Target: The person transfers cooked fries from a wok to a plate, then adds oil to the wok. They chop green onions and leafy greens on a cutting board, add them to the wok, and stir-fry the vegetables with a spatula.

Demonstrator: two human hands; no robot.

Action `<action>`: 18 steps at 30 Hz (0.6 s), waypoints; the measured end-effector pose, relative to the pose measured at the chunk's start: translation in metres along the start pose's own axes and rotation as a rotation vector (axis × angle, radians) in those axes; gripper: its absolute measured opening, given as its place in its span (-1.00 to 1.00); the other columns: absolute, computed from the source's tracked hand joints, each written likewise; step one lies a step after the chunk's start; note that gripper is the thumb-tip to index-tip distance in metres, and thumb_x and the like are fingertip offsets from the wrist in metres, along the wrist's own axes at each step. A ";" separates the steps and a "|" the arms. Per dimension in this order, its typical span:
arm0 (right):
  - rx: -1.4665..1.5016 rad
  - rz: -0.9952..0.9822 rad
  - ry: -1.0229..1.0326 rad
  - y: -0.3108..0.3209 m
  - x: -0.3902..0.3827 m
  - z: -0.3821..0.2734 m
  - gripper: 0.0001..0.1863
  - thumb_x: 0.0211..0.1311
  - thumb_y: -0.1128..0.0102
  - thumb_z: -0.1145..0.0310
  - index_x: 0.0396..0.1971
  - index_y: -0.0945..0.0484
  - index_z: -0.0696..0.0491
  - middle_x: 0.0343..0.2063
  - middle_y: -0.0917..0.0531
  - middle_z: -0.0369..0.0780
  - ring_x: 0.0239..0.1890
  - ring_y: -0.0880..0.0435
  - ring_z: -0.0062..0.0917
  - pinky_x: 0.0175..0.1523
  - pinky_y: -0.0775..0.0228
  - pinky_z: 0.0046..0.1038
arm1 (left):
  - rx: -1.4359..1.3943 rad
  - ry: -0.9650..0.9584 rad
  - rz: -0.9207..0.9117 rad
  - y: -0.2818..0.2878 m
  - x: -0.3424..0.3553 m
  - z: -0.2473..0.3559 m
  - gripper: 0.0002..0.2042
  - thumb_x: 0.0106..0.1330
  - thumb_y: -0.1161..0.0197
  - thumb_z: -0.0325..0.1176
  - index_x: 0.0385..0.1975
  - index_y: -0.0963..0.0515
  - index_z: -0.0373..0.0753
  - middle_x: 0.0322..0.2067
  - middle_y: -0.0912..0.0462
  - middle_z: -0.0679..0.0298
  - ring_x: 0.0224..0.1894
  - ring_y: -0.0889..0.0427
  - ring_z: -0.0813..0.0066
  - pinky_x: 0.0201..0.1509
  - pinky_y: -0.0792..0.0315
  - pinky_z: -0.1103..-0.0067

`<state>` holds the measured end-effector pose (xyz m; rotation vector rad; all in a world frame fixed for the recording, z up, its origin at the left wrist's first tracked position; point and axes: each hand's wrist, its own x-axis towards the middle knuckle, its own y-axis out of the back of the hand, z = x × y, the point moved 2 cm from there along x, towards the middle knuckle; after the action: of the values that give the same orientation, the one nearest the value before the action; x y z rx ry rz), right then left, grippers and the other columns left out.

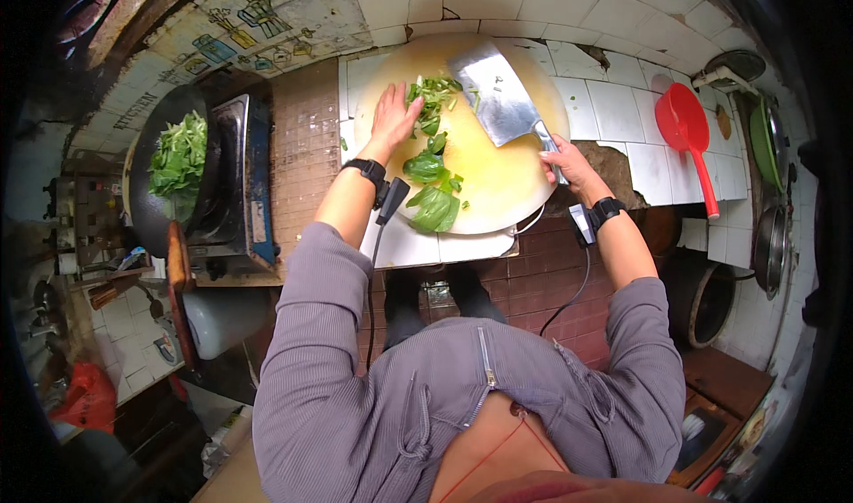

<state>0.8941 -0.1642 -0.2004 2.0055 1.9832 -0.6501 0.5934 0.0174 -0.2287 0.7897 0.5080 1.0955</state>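
A: Where are the greens lying in relation to the two hands?

B: The chopped greens are lying between them on the round board, just beside the left hand and farther from the right hand. Larger leaves are trailing from the pile toward the person's body, along the near left part of the board.

A: How is the left hand being held?

B: It is lying open and flattened, its fingers pointing away from the body. Its thumb side is bordering the chopped pile — whether it is actually pressing on the stems, one cannot tell.

A: And the right?

B: It is closing narrowly around the handle of the cleaver. The broad blade is slanting away to the upper left, showing its flat face, and small green scraps are clinging to it. Its upper left corner is reaching the edge of the chopped pile.

A: What is surrounding the board?

B: The board is resting on a white-tiled desk. To the left, a dark wok is holding more cut greens — well apart from both hands. To the right, a red scoop is lying with its handle pointing toward the near edge.
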 end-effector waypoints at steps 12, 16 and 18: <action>-0.261 -0.330 -0.124 0.002 -0.016 -0.021 -0.74 -0.03 -0.17 0.40 -0.35 -0.32 0.09 -0.72 -0.37 -0.39 -0.81 -0.34 -0.74 -0.69 -0.19 -0.71 | 0.005 -0.232 -0.079 -0.004 -0.077 0.020 -0.25 0.13 0.02 0.16 0.21 -0.07 -0.26 0.21 -0.02 -0.15 0.27 0.03 -0.05 0.32 0.13 0.29; -0.189 -0.261 -0.142 -0.007 -0.069 0.013 -0.74 -0.03 -0.17 0.43 -0.33 -0.31 0.09 -0.66 -0.39 -0.37 -0.77 -0.37 -0.73 -0.68 -0.30 -0.68 | 0.180 -0.206 -0.022 -0.018 -0.134 0.049 -0.07 -0.05 -0.09 0.30 0.25 0.01 -0.19 0.24 0.09 -0.11 0.29 0.11 -0.06 0.32 0.18 0.21; -0.131 -0.156 -0.173 -0.029 -0.098 0.042 -0.69 -0.02 -0.17 0.44 -0.24 -0.32 0.09 -0.63 -0.40 -0.36 -0.75 -0.40 -0.72 -0.67 -0.33 -0.68 | 0.183 -0.114 0.082 -0.028 -0.142 0.064 -0.10 -0.05 -0.14 0.25 0.24 -0.03 -0.17 0.23 0.06 -0.09 0.27 0.11 -0.10 0.30 0.17 0.17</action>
<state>0.8619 -0.2690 -0.1869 1.6737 2.0351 -0.6827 0.6001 -0.1401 -0.2119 1.0351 0.4871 1.0822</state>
